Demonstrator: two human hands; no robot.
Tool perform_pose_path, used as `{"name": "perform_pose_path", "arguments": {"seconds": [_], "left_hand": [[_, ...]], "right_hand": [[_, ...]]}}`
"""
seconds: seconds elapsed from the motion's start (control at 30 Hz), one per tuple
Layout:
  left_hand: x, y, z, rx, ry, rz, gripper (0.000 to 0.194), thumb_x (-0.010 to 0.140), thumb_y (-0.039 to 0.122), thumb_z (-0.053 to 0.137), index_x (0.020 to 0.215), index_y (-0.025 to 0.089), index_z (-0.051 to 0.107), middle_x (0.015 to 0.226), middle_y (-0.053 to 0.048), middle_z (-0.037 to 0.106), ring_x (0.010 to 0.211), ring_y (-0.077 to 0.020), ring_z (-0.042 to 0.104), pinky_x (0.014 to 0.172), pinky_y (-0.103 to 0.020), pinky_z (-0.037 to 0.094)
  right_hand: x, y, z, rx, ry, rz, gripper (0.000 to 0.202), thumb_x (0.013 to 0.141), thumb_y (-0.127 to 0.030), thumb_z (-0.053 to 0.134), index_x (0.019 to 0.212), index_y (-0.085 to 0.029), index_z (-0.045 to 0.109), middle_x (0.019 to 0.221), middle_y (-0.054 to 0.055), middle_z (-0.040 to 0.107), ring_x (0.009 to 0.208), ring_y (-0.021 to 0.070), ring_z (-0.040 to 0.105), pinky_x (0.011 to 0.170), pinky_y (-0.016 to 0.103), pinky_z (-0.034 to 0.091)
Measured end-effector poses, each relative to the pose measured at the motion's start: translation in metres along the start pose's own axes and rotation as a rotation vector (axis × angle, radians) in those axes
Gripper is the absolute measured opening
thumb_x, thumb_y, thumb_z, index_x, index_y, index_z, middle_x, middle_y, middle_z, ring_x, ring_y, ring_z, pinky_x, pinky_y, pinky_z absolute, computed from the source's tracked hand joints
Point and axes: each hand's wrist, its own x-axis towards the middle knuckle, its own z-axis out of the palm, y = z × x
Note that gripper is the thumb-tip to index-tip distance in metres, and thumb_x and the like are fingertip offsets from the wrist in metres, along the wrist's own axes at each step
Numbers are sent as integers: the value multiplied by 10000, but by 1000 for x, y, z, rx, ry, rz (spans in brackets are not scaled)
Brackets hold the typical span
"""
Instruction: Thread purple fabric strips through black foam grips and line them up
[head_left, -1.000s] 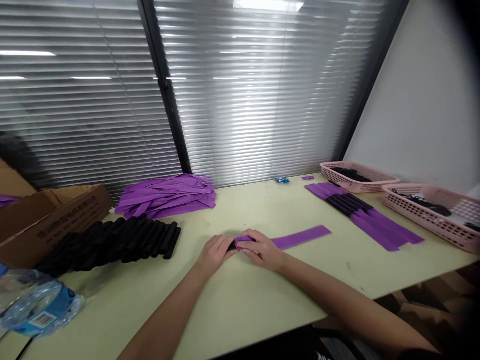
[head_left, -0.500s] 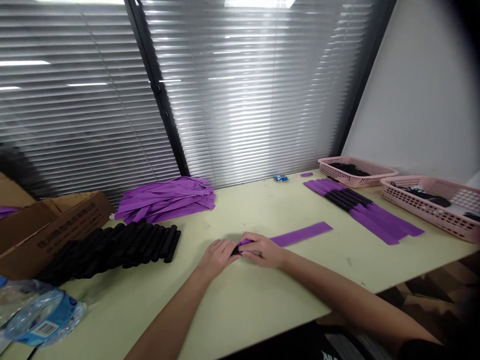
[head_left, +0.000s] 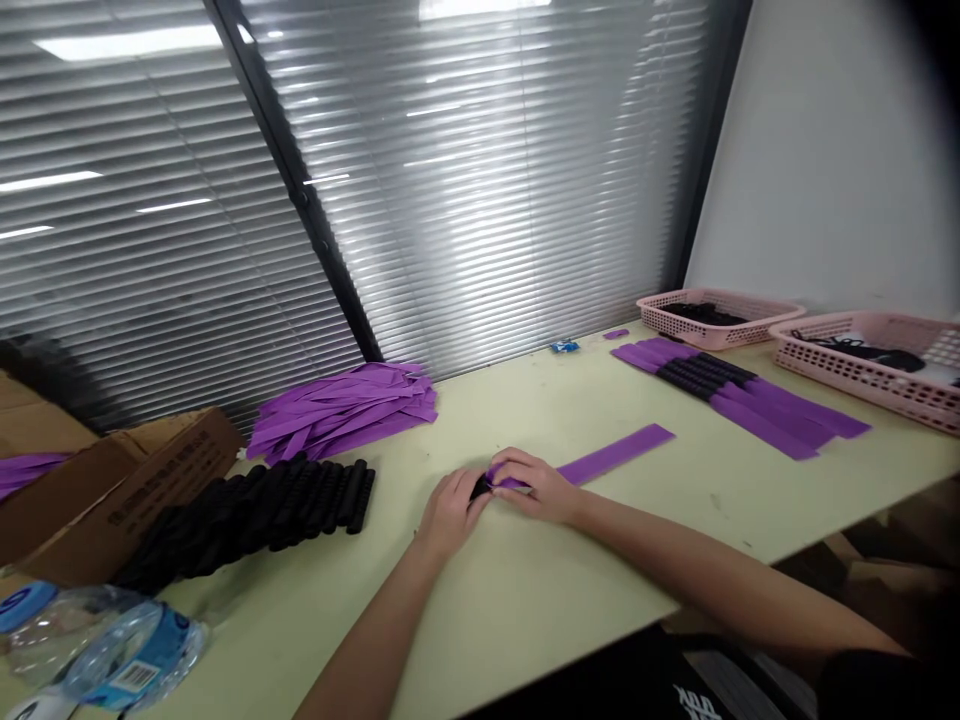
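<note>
Near the middle of the table, my left hand (head_left: 452, 508) is closed around a black foam grip tube (head_left: 478, 487), most of which its fingers hide. Pressed close beside it, my right hand (head_left: 536, 484) pinches the end of a purple strap (head_left: 619, 452) at the tube's mouth. The strap's long flat part runs out to the right on the tabletop. Whether the strap's end is inside the tube cannot be made out. To the left lies a row of black ridged grip tubes (head_left: 322, 500). Behind it is a heap of purple straps (head_left: 352, 405).
Several purple straps with black tubes round their middles (head_left: 772, 410) lie at the right. Two pink baskets (head_left: 832, 370) holding black items stand beyond. A cardboard box (head_left: 157, 480) and a plastic bottle (head_left: 142, 650) are at the left. A small blue packet (head_left: 565, 346) lies near the blinds.
The camera view has tilted and shifted slightly. Both hands stay together at the tube and strap, the right fingers still pinching the strap's end there.
</note>
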Motion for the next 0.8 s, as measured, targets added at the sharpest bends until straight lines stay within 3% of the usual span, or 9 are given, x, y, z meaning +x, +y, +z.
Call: {"name": "perform_pose_path", "arguments": {"seconds": [0.37, 0.67, 0.8], "left_hand": [[-1, 3, -2, 15, 7, 77, 273, 951, 347, 431, 1124, 165, 539, 973, -92, 631, 896, -216, 592, 802, -365, 500], [3, 5, -1, 70, -71, -114, 220, 907, 344, 538, 1050, 178, 546, 966, -62, 644, 911, -227, 590, 803, -373, 462], [1, 1, 1, 110, -110, -99, 217, 912, 354, 528, 1029, 173, 556, 916, -53, 645, 885, -230, 594, 783, -368, 460]], "right_hand": [[-5, 2, 8, -26, 64, -32, 110, 888, -238, 578, 919, -178, 665, 998, 97, 644, 937, 168, 603, 833, 333, 517], [-1, 14, 6, -197, 22, -89, 150, 911, -280, 552, 913, -189, 672, 948, 75, 694, 833, 151, 599, 797, 341, 480], [-2, 14, 6, -214, 8, -84, 149, 911, -279, 553, 907, -191, 673, 963, 67, 693, 850, 155, 585, 818, 346, 474]]}}
